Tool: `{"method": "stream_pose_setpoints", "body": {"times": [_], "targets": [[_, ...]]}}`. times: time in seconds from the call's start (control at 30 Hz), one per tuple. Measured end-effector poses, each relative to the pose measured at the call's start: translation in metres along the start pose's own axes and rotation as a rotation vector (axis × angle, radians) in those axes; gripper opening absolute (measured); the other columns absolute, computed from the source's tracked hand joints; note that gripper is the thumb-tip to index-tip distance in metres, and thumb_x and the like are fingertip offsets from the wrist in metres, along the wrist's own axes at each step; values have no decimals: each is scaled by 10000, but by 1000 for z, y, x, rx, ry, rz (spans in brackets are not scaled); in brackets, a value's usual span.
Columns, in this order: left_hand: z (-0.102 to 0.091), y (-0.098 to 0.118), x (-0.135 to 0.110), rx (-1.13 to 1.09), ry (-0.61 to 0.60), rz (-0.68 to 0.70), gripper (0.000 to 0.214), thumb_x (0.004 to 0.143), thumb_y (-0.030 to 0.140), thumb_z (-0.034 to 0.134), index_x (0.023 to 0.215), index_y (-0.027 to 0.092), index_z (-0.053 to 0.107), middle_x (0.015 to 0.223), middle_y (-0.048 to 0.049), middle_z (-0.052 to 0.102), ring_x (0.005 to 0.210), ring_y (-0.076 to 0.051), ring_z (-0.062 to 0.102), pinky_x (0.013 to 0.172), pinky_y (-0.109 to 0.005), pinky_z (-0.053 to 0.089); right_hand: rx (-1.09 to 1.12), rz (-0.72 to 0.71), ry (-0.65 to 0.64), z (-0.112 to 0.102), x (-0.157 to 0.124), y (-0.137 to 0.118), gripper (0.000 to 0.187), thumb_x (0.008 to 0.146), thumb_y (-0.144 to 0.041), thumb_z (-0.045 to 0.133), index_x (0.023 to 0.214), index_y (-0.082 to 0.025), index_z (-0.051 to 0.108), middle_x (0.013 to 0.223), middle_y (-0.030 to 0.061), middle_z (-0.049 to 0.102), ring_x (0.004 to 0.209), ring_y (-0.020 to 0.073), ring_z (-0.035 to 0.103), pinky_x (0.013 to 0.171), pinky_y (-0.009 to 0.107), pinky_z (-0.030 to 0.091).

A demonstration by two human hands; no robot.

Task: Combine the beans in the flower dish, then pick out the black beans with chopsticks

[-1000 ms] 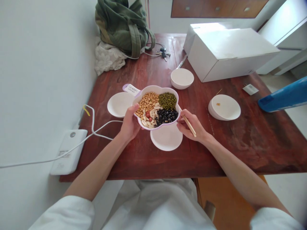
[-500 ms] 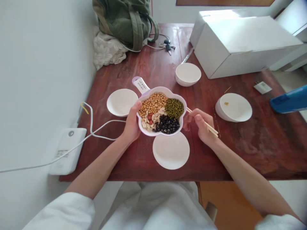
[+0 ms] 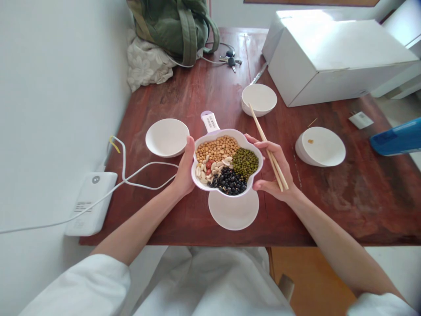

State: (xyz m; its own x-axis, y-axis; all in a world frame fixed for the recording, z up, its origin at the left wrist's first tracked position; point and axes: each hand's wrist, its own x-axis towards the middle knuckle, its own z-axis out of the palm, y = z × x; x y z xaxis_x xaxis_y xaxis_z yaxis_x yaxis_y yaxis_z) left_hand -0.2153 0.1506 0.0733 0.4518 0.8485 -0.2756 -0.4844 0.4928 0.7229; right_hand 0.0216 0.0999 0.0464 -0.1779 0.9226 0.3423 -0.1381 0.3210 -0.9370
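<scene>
Lower left: white power bank (image 3: 92, 204), cable attached. Left of centre: white bowl (image 3: 167, 138). Beside it: left hand (image 3: 184, 171), gripping the left edge of a scalloped dish (image 3: 242, 141), thumb upright at the rim. Centre: said dish, handle pointing up, holding yellow, green and black beans and peanuts. Right of centre: right hand (image 3: 280, 160), holding chopsticks (image 3: 260, 129), fingers at the dish's right edge. Right: another bowl (image 3: 324, 147), one crumb inside.
</scene>
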Motion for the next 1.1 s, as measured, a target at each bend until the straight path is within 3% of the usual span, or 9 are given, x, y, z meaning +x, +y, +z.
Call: {"method": "stream_pose_setpoints", "body": {"times": [0.2,0.37,0.5,0.63,0.9,1.1], "targets": [[-1,-3,2,17,14,16,837,927,884,555,1439,235,689,1336,-114,814,1436,-408,671,1142,-571,628,-101,-33,53,2,3,2,830,749,-622,960,1373,-341,491,1683,169,526,1602,356,501,1145,570,621],[-1,-5,1,19,31,87,707,972,756,626,1466,252,668,1376,-86,800,1475,-414,637,1183,-576,599,-142,-79,71,4,4,5,865,722,-693,939,1366,-339,483,1663,182,547,1602,361,499,1219,606,558],[3,-4,-1,12,57,137,588,969,618,683,1388,206,711,1398,-91,788,1506,-430,600,1222,-584,564,-148,-111,85,2,4,10,810,798,-597,937,1409,-347,468,1696,162,513,1627,332,468,1268,607,510],[5,-5,-2,45,84,160,492,954,488,671,1341,190,734,1380,-82,795,1512,-405,600,1229,-570,557,-162,-119,101,0,5,12,824,781,-619,942,1395,-358,458,1693,149,514,1625,333,468,1263,605,514],[7,-17,-1,6,83,192,422,981,485,629,1263,202,763,1276,-89,832,1469,-384,645,1185,-514,584,-178,-145,100,3,5,14,799,804,-649,905,1408,-374,461,1678,139,527,1615,327,484,1309,609,469],[3,-25,1,-28,118,236,437,925,458,715,1266,186,692,1383,-101,786,1460,-356,648,1209,-487,552,-191,-93,104,1,7,16,864,733,-757,889,1363,-365,447,1679,157,518,1616,342,478,1309,623,455]]}}
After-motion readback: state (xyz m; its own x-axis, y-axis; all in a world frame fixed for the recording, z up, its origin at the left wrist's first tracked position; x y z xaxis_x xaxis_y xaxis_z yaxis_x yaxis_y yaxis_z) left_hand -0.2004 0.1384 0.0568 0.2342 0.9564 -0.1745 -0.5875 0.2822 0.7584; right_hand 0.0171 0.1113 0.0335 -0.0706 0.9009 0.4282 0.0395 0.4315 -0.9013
